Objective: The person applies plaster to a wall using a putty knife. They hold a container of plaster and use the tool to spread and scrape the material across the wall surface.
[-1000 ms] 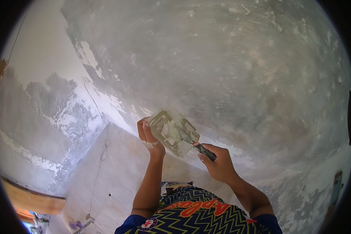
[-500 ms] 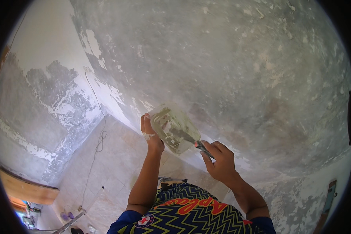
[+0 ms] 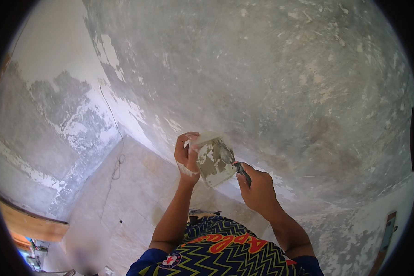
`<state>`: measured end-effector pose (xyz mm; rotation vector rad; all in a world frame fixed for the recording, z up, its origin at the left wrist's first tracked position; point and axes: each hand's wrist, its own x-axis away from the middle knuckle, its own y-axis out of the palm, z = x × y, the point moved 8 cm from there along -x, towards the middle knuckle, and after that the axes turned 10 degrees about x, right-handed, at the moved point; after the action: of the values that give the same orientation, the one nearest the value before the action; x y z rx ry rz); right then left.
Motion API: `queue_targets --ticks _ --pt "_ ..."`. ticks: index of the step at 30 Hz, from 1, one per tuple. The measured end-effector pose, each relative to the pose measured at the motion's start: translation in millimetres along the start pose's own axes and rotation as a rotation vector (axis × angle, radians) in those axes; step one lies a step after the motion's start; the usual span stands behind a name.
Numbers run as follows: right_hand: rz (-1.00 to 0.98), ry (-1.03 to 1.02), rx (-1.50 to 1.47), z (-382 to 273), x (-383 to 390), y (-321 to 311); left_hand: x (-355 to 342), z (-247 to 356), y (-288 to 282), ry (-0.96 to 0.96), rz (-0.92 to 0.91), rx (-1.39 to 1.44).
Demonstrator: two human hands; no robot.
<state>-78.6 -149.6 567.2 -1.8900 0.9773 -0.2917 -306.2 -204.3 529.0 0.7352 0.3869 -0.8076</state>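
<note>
A translucent plastic tub (image 3: 212, 176), smeared inside with pale putty, is tilted so that its inside shows. My left hand (image 3: 186, 154), whitened with putty around the wrist, grips the tub by its left side, the fingers curled over the rim. In my right hand (image 3: 258, 189) is a putty knife (image 3: 244, 173), its dark handle wrapped by the fingers. Its blade reaches to the right side of the tub, against or just inside the rim; which one I cannot tell.
Ahead rises a grey wall (image 3: 244, 73) with patchy white filler, meeting another patched wall (image 3: 37, 124) at the left corner. A thin cable (image 3: 118, 168) trails down onto the tiled floor (image 3: 138, 193). Wooden furniture (image 3: 32, 218) stands at the lower left.
My left hand has shifted right with the tub, which has turned to a different tilt. The putty knife has swung steeper, its blade drawn from the tub's middle to its right side.
</note>
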Motion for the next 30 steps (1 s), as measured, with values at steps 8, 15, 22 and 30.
queue_targets --ticks 8,15,22,30 --pt "0.041 -0.114 0.239 -33.5 -6.4 9.8 2.0 -2.0 13.5 0.036 -0.029 -0.061" --pt "-0.030 -0.051 -0.295 14.8 -7.8 -2.8 3.9 -60.8 -16.1 -0.353 0.216 0.272" --pt "-0.150 0.307 -1.322 93.3 16.2 -41.7 9.6 -79.0 42.5 -0.822 0.275 0.431" --pt "0.448 -0.010 -1.153 -3.2 29.9 -178.6 -104.0 40.1 170.6 -0.784 -0.539 0.461"
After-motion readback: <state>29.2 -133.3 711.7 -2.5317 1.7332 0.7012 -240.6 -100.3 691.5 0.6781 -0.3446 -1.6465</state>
